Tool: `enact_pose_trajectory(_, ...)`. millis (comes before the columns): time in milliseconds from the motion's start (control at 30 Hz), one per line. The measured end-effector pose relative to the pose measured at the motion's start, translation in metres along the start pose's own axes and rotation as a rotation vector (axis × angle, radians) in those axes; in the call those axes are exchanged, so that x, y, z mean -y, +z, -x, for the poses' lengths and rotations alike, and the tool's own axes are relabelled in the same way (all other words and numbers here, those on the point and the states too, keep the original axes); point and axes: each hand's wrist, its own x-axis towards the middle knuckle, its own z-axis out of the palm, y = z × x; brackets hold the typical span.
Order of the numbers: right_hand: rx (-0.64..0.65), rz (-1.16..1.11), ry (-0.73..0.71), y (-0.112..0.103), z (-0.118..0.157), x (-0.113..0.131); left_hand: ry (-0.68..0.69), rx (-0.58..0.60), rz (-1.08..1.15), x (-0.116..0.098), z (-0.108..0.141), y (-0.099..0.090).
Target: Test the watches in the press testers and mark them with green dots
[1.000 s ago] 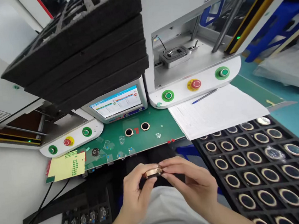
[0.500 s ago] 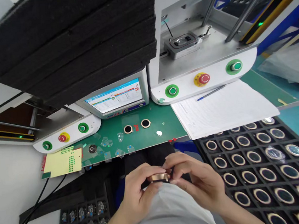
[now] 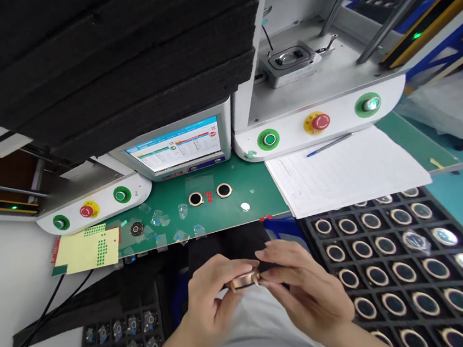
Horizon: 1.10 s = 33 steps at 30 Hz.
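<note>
A rose-gold watch case [image 3: 245, 280] is held edge-on above my lap. My left hand [image 3: 211, 294] pinches it between thumb and fingers from the left. From the other side, fingertips of my right hand [image 3: 305, 287] close at its right end, with the index finger lifted a little apart from it. The face of the case is hidden from this angle. On the green bench beyond my hands lie two more gold watch cases with dark faces, a left one [image 3: 195, 199] and a right one [image 3: 224, 190].
A black compartment tray [image 3: 344, 266] of gold-rimmed watch cases lies at the right. Another tray [image 3: 157, 308] with film-covered parts sits lower left. Paper sheets [image 3: 339, 173] bear a pen [image 3: 330, 144]. Behind stand a screen [image 3: 179, 146], press machines with buttons, and stacked black foam [image 3: 121, 69].
The watch case has tilted, its right end now higher. My right index finger has lifted off it. The view has shifted slightly, and the machine's right green button now glows.
</note>
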Motion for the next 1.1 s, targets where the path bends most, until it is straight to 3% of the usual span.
enact_pose_trajectory(200, 0.019, 0.205, -0.069, -0.001, 0.014, 0.001, 0.149, -0.117, -0.219, 0.001, 0.002, 0.008)
enact_pose_trajectory(300, 0.013, 0.157, -0.019, 0.002, 0.027, -0.002, -0.039, -0.457, -0.328, 0.009, 0.004, 0.004)
enact_pose_trajectory(367, -0.023, 0.057, 0.162, 0.005, 0.036, -0.011, -0.171, -0.708, -0.300, 0.016, 0.007, -0.003)
enact_pose_trajectory(433, -0.099, -0.044, 0.453, 0.009, 0.042, -0.024, -0.237, -0.790, -0.247, 0.025, 0.011, -0.012)
enact_pose_trajectory(533, -0.148, -0.123, 0.741, 0.013, 0.045, -0.042, -0.318, -0.718, -0.268, 0.035, 0.018, -0.020)
enact_pose_trajectory(667, -0.067, -0.223, 0.803, 0.022, 0.040, -0.040, -0.369, -0.607, -0.416, 0.041, 0.016, -0.019)
enact_pose_trajectory(800, 0.189, -0.460, 0.785, 0.043, 0.028, -0.013, -0.263, -0.452, -0.600, 0.045, 0.003, -0.012)
enact_pose_trajectory(900, 0.390, -0.481, 0.612, 0.060, 0.023, 0.004, -0.219, -0.411, -0.717, 0.045, 0.000, -0.009)
enact_pose_trajectory(1000, 0.399, -0.400, 0.495, 0.072, 0.022, 0.013, -0.183, -0.448, -0.815, 0.043, 0.005, -0.010)
enact_pose_trajectory(1100, 0.423, -0.369, 0.638, 0.078, 0.025, 0.013, -0.117, -0.494, -0.861, 0.040, 0.015, -0.012)
